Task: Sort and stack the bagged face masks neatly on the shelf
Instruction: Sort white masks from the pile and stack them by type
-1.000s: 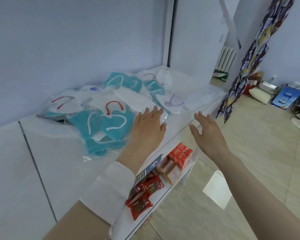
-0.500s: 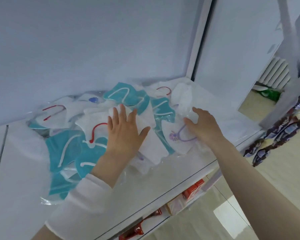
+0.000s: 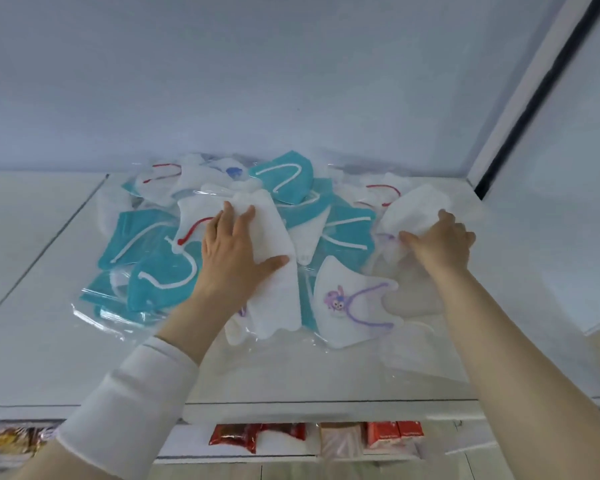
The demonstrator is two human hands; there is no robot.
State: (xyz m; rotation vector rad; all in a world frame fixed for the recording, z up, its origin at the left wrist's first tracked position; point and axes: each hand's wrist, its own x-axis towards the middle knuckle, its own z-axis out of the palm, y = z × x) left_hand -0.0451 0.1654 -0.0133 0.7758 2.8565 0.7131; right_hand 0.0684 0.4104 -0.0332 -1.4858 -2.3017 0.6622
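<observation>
A loose heap of bagged face masks lies on the white shelf: teal masks with white loops, and white ones with red loops. My left hand rests flat on a long white bagged mask in the middle of the heap, thumb spread to the right. My right hand grips another white bagged mask at the heap's right side, thumb beneath and fingers curled over its edge. A white mask with a purple cartoon and purple loop lies between my forearms.
The back wall stands close behind the heap, and a white side panel bounds the shelf on the right. Bare shelf surface stretches to the left and in front of the heap. Red and brown snack packs sit on the lower shelf.
The view has swung to face the shelf head-on. My left hand stays on the long white mask. My right hand has moved off the purple-loop mask and taken hold of a white mask farther back.
</observation>
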